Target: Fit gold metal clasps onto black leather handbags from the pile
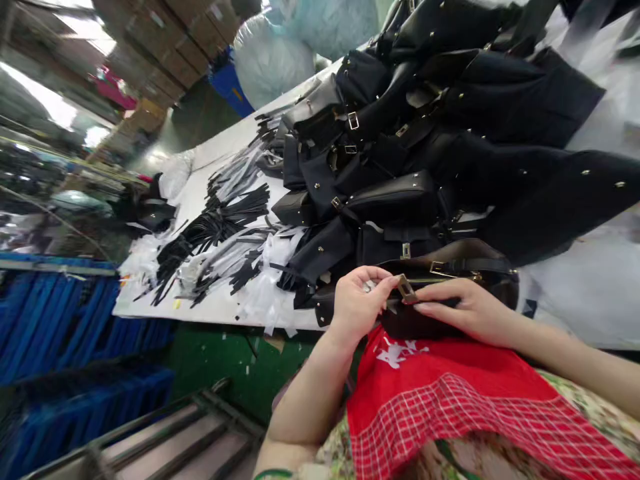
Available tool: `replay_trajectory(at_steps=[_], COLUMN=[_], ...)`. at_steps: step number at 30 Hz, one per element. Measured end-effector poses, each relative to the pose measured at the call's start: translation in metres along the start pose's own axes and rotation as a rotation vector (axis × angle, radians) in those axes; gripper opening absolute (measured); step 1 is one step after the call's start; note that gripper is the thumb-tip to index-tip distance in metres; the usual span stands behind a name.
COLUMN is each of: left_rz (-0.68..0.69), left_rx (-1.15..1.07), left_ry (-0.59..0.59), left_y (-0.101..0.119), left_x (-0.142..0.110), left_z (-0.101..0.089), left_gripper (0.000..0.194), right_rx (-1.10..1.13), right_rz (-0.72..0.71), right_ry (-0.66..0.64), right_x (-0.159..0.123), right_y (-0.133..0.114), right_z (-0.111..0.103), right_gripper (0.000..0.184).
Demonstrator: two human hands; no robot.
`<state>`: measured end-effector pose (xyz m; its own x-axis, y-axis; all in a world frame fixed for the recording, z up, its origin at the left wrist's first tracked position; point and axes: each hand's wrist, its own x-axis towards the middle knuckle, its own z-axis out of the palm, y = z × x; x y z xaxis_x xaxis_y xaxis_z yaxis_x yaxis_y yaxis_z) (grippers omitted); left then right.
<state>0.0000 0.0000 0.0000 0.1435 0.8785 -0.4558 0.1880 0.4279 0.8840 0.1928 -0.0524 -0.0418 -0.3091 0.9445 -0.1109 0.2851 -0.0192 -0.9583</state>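
A dark brown handbag (pixel 470 263) with a gold buckle lies at the table's near edge, partly over my red apron (pixel 450 393). My left hand (pixel 357 303) is closed, pinching a small metal zipper pull (pixel 406 289) at the bag's zip. My right hand (pixel 467 310) lies over the bag's near side, fingers curled, fingertips touching the same pull. Behind the bag rises a big heap of black bags (pixel 450 133) with gold studs and buckles.
The white table (pixel 210 307) carries bundles of black straps (pixel 220 223) and clear plastic wrappers (pixel 270 280). Blue crates (pixel 60 327) stand at left, a metal rack (pixel 165 433) below. Cardboard boxes (pixel 170 47) and stuffed plastic sacks (pixel 273 57) sit beyond the table.
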Motion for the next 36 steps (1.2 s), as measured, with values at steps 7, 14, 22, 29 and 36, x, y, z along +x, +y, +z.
replay_trajectory(at_steps=[7, 14, 22, 29, 36], left_rz=[-0.010, 0.156, 0.240, 0.128, 0.135], left_rx=[-0.067, 0.249, 0.326, 0.086, 0.056], left_ry=[0.005, -0.069, -0.207, -0.044, -0.048], left_y=[0.003, 0.002, -0.001, -0.011, -0.003], left_x=[-0.002, -0.010, -0.015, -0.002, -0.001], left_z=[0.003, 0.007, 0.005, 0.001, 0.009], left_gripper=[0.036, 0.023, 0.016, 0.024, 0.028], right_rx=[-0.125, -0.247, -0.117, 0.034, -0.009], right_rz=[-0.134, -0.162, -0.040, -0.011, -0.025], right_ry=[0.040, -0.031, 0.005, -0.026, -0.031], right_x=[-0.001, 0.001, 0.006, 0.010, 0.010], right_y=[-0.003, -0.017, -0.016, -0.011, -0.013], right_z=[0.003, -0.002, -0.006, -0.010, -0.006], right_gripper=[0.023, 0.023, 0.040, 0.035, 0.032])
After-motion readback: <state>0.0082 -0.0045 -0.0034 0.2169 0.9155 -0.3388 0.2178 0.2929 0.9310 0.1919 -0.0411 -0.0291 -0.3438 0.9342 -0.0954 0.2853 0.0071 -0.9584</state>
